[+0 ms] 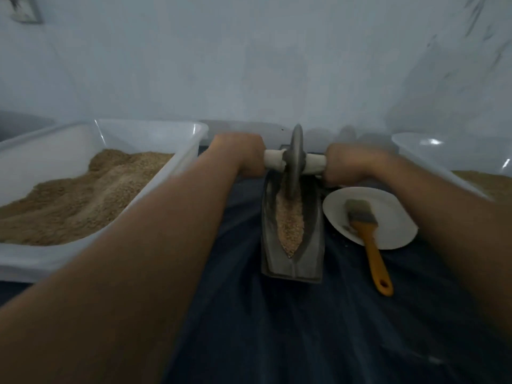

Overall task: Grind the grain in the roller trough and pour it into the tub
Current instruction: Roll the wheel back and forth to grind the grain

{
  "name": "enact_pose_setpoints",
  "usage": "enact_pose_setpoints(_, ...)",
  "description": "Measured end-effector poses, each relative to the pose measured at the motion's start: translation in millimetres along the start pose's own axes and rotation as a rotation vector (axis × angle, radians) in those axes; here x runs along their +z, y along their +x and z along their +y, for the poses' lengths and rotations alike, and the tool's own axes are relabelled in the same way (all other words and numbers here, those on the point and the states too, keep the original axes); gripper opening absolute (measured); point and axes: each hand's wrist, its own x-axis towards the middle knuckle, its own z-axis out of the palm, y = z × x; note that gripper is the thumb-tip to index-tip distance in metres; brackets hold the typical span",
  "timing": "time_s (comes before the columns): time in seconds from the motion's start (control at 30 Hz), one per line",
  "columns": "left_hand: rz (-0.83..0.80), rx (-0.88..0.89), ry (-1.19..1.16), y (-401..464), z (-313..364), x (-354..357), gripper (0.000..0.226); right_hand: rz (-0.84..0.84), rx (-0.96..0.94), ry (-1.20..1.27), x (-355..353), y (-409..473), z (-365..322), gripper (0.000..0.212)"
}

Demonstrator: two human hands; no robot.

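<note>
A grey boat-shaped roller trough (310,245) lies on the dark cloth in the middle, with pale grain (289,225) along its groove. A grey metal roller wheel (295,156) stands upright at the trough's far end, on a white axle handle (315,162). My left hand (241,153) grips the handle's left end and my right hand (349,164) grips its right end. A white tub (171,187) at the left holds a heap of tan ground grain (83,195).
A white plate (388,220) right of the trough carries a brush with a yellow handle (374,253). Another white tub (432,151) with grain stands at the far right. Dark blue cloth (304,328) covers the surface; a pale wall rises behind.
</note>
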Motion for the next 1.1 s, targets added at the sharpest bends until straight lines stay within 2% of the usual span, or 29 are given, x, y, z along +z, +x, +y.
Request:
enact_pose_setpoints(0.07, -0.119, 0.019, -0.050, 14, -1, -9, 0.026, -0.087, 0.046, 0.132, -4, 11, 6, 0.016)
enact_pose_setpoints(0.13, -0.172, 0.020, -0.050, 21, 1, -14, 0.022, -0.137, 0.079, 0.203, -6, 13, 10, 0.015)
enact_pose_setpoints(0.23, -0.143, 0.053, -0.049, 15, 1, -13, 0.026, -0.068, 0.054, 0.136, -2, 4, 6, 0.018)
enact_pose_setpoints(0.3, -0.038, 0.053, 0.004, 1, 2, -9, 0.036, -0.008, 0.028, 0.031, 4, -11, 1, 0.018)
enact_pose_setpoints(0.37, 0.126, 0.052, 0.065, -21, 4, -2, 0.033, 0.075, 0.052, -0.005, 11, -33, -3, 0.017)
enact_pose_setpoints(0.47, 0.416, 0.050, 0.081, -67, 7, 20, 0.014, 0.460, -0.005, -0.239, 29, -71, -15, 0.022)
enact_pose_setpoints(0.53, 0.565, 0.005, 0.052, -95, 12, 40, 0.016, 0.683, -0.064, -0.328, 37, -96, -27, 0.030)
enact_pose_setpoints(0.63, 0.710, 0.015, 0.019, -103, 14, 49, 0.020, 0.796, -0.055, -0.302, 41, -111, -31, 0.033)
enact_pose_setpoints(0.77, 0.729, 0.031, 0.073, -85, 15, 42, 0.023, 0.681, 0.065, -0.339, 48, -98, -25, 0.024)
enact_pose_setpoints(0.83, 0.613, 0.008, 0.057, -73, 10, 44, 0.014, 0.597, 0.031, -0.316, 38, -79, -20, 0.017)
enact_pose_setpoints(0.9, 0.498, -0.024, 0.018, -56, 5, 42, 0.009, 0.401, -0.014, -0.242, 19, -55, -15, 0.015)
enact_pose_setpoints(1.03, 0.186, -0.015, 0.012, -14, -2, 22, 0.034, 0.001, -0.016, -0.035, -9, -5, -5, 0.014)
enact_pose_setpoints(1.1, 0.034, -0.013, -0.025, 4, -5, 10, 0.034, -0.173, 0.020, 0.078, -15, 10, 0, 0.013)
